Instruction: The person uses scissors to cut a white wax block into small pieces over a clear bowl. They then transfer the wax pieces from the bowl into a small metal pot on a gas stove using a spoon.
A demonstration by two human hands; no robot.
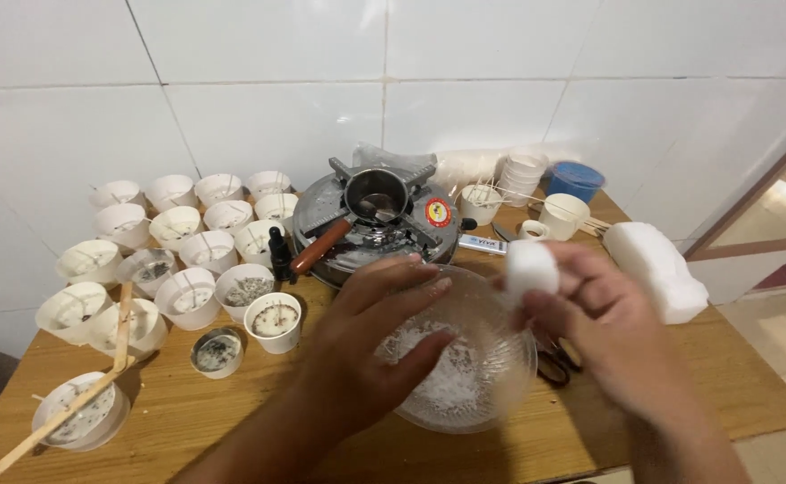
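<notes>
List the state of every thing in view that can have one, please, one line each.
Glass bowl: upright, holds white flakes.
White block: held in right hand.
Left hand: open, over the bowl.
Small pot: on the stove, a spoon inside.
White cups: upright, many with wicks.
Blue tub: lid on.
Large white slab: lying on the table.

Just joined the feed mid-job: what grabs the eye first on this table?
Front and centre, the left hand reaches into a clear glass bowl of white flakes while the right hand holds a white block above its rim. Behind them sits a round metal stove carrying a small pot, and rows of white cups fill the table's left side.
</notes>
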